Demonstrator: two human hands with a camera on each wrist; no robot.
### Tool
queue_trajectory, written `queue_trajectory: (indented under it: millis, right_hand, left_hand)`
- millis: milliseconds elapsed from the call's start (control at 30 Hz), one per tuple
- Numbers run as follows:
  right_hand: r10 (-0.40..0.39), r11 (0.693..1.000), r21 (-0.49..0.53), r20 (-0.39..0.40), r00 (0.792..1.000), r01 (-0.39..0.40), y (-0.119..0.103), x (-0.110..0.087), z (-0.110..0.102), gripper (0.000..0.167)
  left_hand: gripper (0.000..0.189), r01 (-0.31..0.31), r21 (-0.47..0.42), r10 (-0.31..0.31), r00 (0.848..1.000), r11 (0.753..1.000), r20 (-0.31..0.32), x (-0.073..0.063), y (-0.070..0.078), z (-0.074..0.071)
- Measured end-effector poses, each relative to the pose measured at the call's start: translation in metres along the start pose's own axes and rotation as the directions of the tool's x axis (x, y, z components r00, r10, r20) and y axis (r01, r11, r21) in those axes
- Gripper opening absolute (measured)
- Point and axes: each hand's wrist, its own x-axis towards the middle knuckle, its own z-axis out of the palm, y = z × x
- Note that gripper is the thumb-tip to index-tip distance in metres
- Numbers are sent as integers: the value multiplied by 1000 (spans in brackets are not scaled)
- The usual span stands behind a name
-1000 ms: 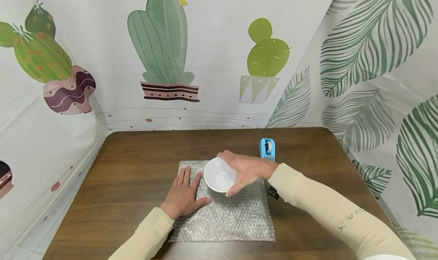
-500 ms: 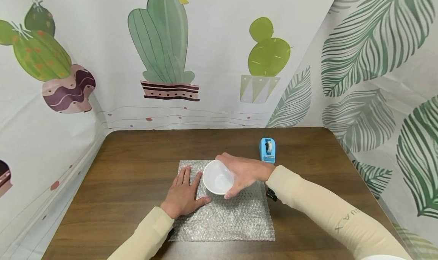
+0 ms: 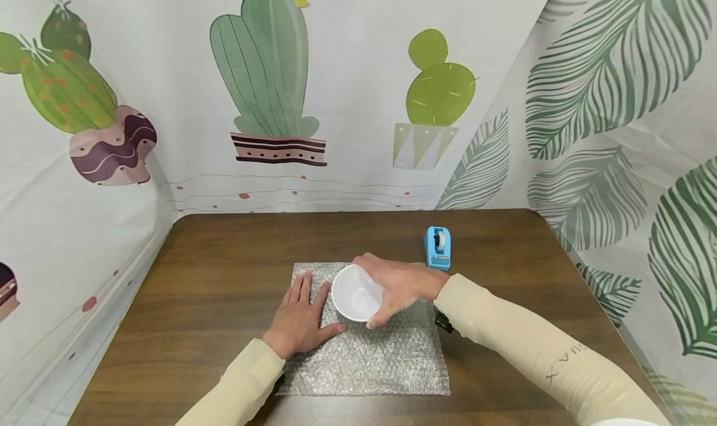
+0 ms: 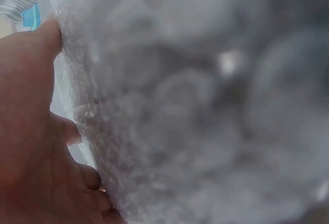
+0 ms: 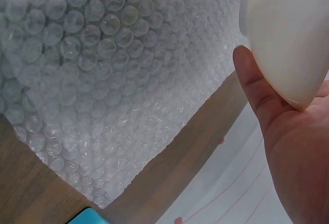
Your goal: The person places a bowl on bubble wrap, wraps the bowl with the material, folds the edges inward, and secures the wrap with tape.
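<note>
A sheet of bubble wrap (image 3: 370, 364) lies flat on the wooden table, near its middle. My left hand (image 3: 299, 326) rests on the sheet's left side, fingers straight and spread. In the left wrist view, blurred bubbles fill most of the picture beside the left hand (image 4: 31, 116). My right hand (image 3: 400, 286) grips a white bowl (image 3: 355, 294) over the upper part of the sheet, its opening tilted toward the left and the head camera. From the right wrist view, the bowl (image 5: 290, 34) sits in the curve of the right hand (image 5: 303, 142), apart from the bubble wrap.
A blue tape dispenser (image 3: 438, 248) stands behind the right forearm, just beyond the sheet's upper right corner. The brown table (image 3: 224, 251) ends at the back against a hanging cloth (image 3: 358, 102) printed with cacti and leaves.
The bowl and my right hand have shifted slightly nearer and a little to the left, so more of the tape dispenser shows. My left hand keeps its place.
</note>
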Motion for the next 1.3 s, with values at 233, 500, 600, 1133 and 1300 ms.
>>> queue_trajectory:
  millis: [233, 500, 600, 1133, 1300]
  right_hand:
    - [-6, 1000, -6, -2, 1000, 6, 1, 1, 3, 107]
    - [-7, 1000, -13, -2, 1000, 7, 3, 3, 7, 108]
    - [-9, 1000, -10, -4, 1000, 9, 4, 3, 8, 108]
    - [10, 1000, 14, 9, 1000, -10, 6, 3, 14, 119]
    - [20, 1000, 10, 15, 1000, -20, 6, 2, 16, 122]
  left_hand:
    - [94, 3, -1, -3, 1000, 1000, 2, -1, 0, 0]
    - [94, 2, 1, -2, 1000, 1000, 3, -1, 1, -3]
    - [94, 1, 3, -1, 1000, 1000, 2, -2, 1, -3]
    - [95, 3, 0, -3, 1000, 1000, -6, 0, -1, 0]
    - [94, -4, 5, 4, 1000, 1000, -18, 1, -1, 0]
